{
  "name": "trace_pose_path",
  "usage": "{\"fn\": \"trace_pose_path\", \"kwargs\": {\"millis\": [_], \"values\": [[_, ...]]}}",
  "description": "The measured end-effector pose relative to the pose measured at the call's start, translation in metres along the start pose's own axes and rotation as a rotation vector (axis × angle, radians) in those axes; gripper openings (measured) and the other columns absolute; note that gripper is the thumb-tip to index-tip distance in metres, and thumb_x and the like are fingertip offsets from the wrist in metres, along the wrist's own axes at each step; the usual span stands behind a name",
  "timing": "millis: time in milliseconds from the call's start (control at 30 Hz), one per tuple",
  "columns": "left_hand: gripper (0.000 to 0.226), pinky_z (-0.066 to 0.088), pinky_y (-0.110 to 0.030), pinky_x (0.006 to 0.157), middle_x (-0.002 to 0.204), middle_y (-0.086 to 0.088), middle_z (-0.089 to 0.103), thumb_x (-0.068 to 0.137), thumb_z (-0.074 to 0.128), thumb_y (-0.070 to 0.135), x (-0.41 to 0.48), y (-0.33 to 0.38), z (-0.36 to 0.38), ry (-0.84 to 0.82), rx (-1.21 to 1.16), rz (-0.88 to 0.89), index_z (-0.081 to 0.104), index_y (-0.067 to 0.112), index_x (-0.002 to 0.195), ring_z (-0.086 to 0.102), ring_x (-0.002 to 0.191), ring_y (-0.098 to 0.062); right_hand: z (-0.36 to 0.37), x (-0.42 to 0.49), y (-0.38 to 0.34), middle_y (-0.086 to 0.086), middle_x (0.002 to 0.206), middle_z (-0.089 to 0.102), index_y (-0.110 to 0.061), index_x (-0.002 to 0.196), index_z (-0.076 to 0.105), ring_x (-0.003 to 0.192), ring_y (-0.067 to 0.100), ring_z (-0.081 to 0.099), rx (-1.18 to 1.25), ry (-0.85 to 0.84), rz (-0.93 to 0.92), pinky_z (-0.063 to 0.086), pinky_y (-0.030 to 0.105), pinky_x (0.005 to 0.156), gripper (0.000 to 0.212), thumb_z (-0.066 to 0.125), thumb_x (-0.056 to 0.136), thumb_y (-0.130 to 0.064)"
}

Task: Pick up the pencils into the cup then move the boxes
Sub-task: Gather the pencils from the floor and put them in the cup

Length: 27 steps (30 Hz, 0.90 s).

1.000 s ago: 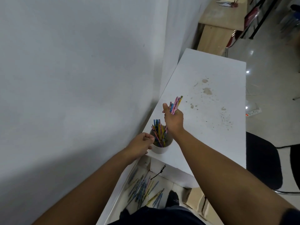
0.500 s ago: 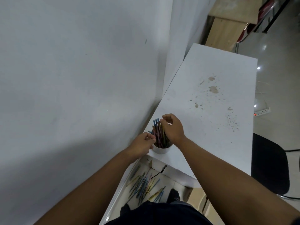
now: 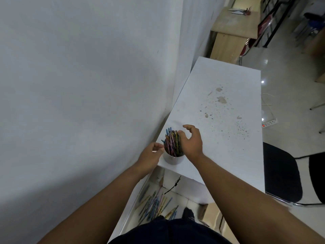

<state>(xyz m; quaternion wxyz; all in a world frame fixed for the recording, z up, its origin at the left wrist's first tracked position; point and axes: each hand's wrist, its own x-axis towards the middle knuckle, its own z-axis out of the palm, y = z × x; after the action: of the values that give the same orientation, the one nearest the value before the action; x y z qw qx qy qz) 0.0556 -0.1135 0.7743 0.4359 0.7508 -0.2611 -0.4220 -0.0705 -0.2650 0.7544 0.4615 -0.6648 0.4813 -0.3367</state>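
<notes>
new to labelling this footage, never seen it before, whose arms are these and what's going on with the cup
No machine here: one camera worn on a person's head looks down at their own bare arms. The left hand holds the rim of a white cup at the near corner of a white table. Coloured pencils stand in the cup. The right hand is beside them, fingers loose, holding nothing. Below, on the floor, lie loose pencils.

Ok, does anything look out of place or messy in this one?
Yes. Many pencils lie scattered on the floor below the near end of the table, not in the cup. Brown stains and specks mark its top. The cup stands close to a corner.
</notes>
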Motion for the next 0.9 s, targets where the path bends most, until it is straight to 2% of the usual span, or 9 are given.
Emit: {"fn": "trace_pose_path", "kwargs": {"millis": [100, 167, 233, 367, 433, 567, 600, 733, 900], "values": [[0.008, 0.056, -0.046, 0.101, 0.118, 0.01, 0.065, 0.103, 0.06, 0.037, -0.005, -0.003, -0.005, 0.011, -0.018, 0.033, 0.064, 0.034, 0.109, 0.062, 0.112, -0.014, -0.001, -0.016, -0.001, -0.007, 0.126, 0.062, -0.026, 0.123, 0.066, 0.118, 0.003, 0.056, 0.003, 0.012, 0.032, 0.036, -0.003, 0.084, 0.023, 0.07, 0.101, -0.03], [0.007, 0.056, -0.046, 0.1, 0.117, 0.009, 0.066, 0.103, 0.061, 0.036, -0.009, -0.008, -0.007, 0.014, -0.03, 0.048, 0.065, 0.033, 0.108, 0.063, 0.112, -0.015, -0.002, -0.031, 0.001, -0.007, 0.12, 0.063, -0.025, 0.121, 0.066, 0.107, -0.008, 0.058, 0.021, 0.021, 0.059, 0.039, -0.004, 0.076, 0.021, 0.07, 0.101, -0.029], [0.006, 0.056, -0.041, 0.097, 0.115, 0.009, 0.066, 0.103, 0.06, 0.037, -0.012, -0.013, -0.01, 0.017, -0.025, 0.061, 0.064, 0.033, 0.106, 0.063, 0.112, -0.016, -0.004, -0.047, 0.003, -0.008, 0.113, 0.065, -0.025, 0.117, 0.065, 0.098, -0.017, 0.058, 0.038, 0.034, 0.075, 0.043, 0.001, 0.073, 0.016, 0.069, 0.101, -0.026], [0.016, 0.054, -0.045, 0.1, 0.113, 0.006, 0.067, 0.104, 0.056, 0.042, -0.023, -0.031, -0.012, -0.01, -0.02, 0.013, 0.063, 0.029, 0.111, 0.064, 0.11, -0.017, -0.006, -0.088, 0.016, -0.001, 0.111, 0.068, -0.023, 0.118, 0.065, 0.102, 0.006, 0.063, 0.048, 0.074, 0.164, 0.047, 0.022, 0.085, 0.017, 0.07, 0.101, -0.024], [0.018, 0.055, -0.047, 0.1, 0.112, 0.003, 0.067, 0.105, 0.055, 0.043, -0.029, -0.044, -0.012, -0.023, -0.017, -0.012, 0.062, 0.027, 0.112, 0.065, 0.11, -0.02, -0.007, -0.11, 0.025, 0.003, 0.111, 0.068, -0.023, 0.122, 0.065, 0.099, 0.011, 0.063, 0.064, 0.086, 0.198, 0.048, 0.022, 0.083, 0.02, 0.069, 0.102, -0.026], [0.024, 0.058, -0.047, 0.096, 0.111, -0.002, 0.068, 0.106, 0.054, 0.041, -0.047, -0.068, -0.012, -0.082, -0.009, -0.055, 0.063, 0.021, 0.117, 0.066, 0.11, -0.026, -0.012, -0.155, 0.042, 0.005, 0.108, 0.067, -0.025, 0.126, 0.063, 0.079, -0.002, 0.063, 0.072, 0.099, 0.263, 0.047, 0.011, 0.066, 0.024, 0.068, 0.103, -0.028], [0.028, 0.057, -0.048, 0.097, 0.113, -0.005, 0.068, 0.106, 0.054, 0.041, -0.051, -0.073, -0.011, -0.092, 0.013, -0.063, 0.063, 0.018, 0.12, 0.065, 0.11, -0.027, -0.015, -0.163, 0.047, 0.005, 0.108, 0.068, -0.025, 0.127, 0.062, 0.079, -0.001, 0.064, 0.066, 0.087, 0.275, 0.049, 0.012, 0.067, 0.025, 0.068, 0.103, -0.028], [0.033, 0.057, -0.047, 0.095, 0.114, -0.011, 0.068, 0.108, 0.049, 0.042, -0.064, -0.081, -0.009, -0.107, 0.096, -0.052, 0.063, 0.015, 0.121, 0.065, 0.109, -0.03, -0.035, -0.181, 0.055, 0.004, 0.108, 0.069, -0.028, 0.13, 0.058, 0.096, 0.018, 0.068, 0.027, 0.017, 0.326, 0.054, 0.032, 0.082, 0.031, 0.069, 0.102, -0.033], [0.042, 0.055, -0.048, 0.097, 0.114, -0.015, 0.068, 0.109, 0.044, 0.047, -0.076, -0.083, -0.001, -0.117, 0.115, -0.044, 0.064, 0.012, 0.123, 0.065, 0.108, -0.031, -0.066, -0.196, 0.065, 0.001, 0.108, 0.068, -0.03, 0.13, 0.057, 0.096, 0.017, 0.066, 0.016, 0.004, 0.347, 0.051, 0.031, 0.079, 0.031, 0.069, 0.101, -0.034]]}}
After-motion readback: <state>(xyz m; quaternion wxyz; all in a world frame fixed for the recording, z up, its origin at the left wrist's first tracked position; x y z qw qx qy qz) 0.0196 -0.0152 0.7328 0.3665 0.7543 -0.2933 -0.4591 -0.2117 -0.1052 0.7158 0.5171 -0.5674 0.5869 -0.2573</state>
